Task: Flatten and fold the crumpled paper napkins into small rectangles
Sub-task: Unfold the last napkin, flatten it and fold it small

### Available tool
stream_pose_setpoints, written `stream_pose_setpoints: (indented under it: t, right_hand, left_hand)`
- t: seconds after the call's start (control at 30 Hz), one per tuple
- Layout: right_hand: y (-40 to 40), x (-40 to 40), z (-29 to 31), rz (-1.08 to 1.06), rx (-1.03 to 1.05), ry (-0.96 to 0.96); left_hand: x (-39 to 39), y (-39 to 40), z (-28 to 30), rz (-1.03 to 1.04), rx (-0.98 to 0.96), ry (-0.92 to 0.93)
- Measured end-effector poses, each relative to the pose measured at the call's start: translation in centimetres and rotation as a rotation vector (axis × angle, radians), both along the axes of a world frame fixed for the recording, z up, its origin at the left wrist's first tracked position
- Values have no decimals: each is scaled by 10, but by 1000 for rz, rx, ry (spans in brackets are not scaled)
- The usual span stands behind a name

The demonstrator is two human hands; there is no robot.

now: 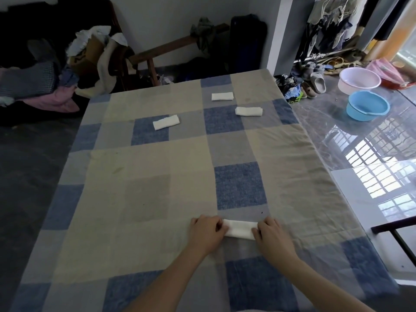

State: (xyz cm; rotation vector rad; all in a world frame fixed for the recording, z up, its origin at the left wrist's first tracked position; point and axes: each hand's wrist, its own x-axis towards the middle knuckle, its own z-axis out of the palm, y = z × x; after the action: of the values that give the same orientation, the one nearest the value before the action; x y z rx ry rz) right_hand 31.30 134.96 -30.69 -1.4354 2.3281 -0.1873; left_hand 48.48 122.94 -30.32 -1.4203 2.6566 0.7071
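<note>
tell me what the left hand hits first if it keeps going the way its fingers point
The left hand points right along the cloth, fingers already on the near napkin. Going on, it would likely push that napkin into the right hand at the other end.

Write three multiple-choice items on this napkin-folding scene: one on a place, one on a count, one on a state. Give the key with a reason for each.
1. Where does the blue basin sit?
A. on the floor right of the bed
B. on the checked sheet
C. on the wooden bench

2. How many folded napkins lie at the far end of the checked sheet?
A. one
B. three
C. five

3. What state is the near napkin in?
A. crumpled ball
B. torn apart
C. folded strip, held at both ends

Key: 1 A, it stands on the glossy floor; 2 B, three white rectangles lie apart there; 3 C, left hand and right hand grip its ends.
</note>
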Motion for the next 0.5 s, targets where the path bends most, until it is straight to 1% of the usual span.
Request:
stream_pose_setpoints:
  t: [0.07,0.17,0.33,0.47,0.5]
  right_hand:
    - [-2,3,3,-29,49,34]
    - [-4,6,7,-40,84,49]
    - [-5,2,9,-70,23,72]
    - [-9,-3,5,47,-3,96]
    - [-10,-4,4,67,-6,76]
  left_hand:
    - [-1,0,1,8,3,-2]
    - [-1,0,-1,62,39,41]
    - [2,2,-1,73,77,109]
    - [0,1,-3,72,64,138]
    - [-1,0,-5,66,74,154]
